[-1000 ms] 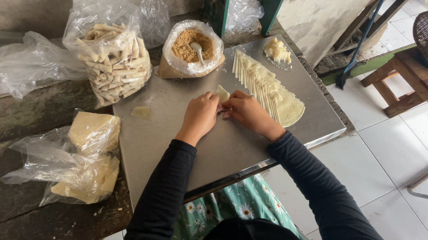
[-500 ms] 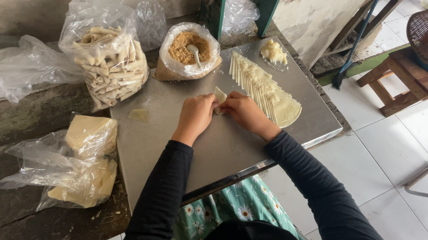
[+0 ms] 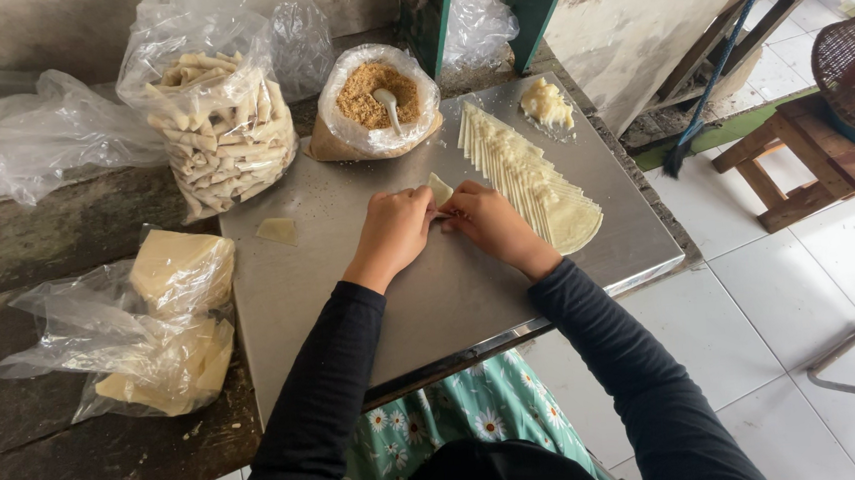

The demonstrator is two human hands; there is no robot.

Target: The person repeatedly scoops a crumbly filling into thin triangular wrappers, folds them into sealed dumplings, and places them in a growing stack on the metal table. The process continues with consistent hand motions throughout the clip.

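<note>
Steel sheeting covers the worktop (image 3: 432, 300), and at its middle the left hand (image 3: 394, 234) and right hand (image 3: 487, 224) meet fingertip to fingertip, each grip pinched shut on the same small pale wrapper (image 3: 440, 189), whose free corner sticks up just beyond the fingers, equally near both. Right of the grip lies the fanned row of wrappers (image 3: 529, 178), its long axis running away from the person; beyond sits the bag of crumbly filling (image 3: 377, 98). Compared with half a second earlier, the hands sit in the same place, the wrapper corner alike.

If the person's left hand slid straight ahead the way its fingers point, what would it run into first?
The left hand points up and slightly right across the metal sheet. First it would meet the pale wrapper at its fingers, then probably the bag of brown crumbs, though depth is uncertain.
</note>
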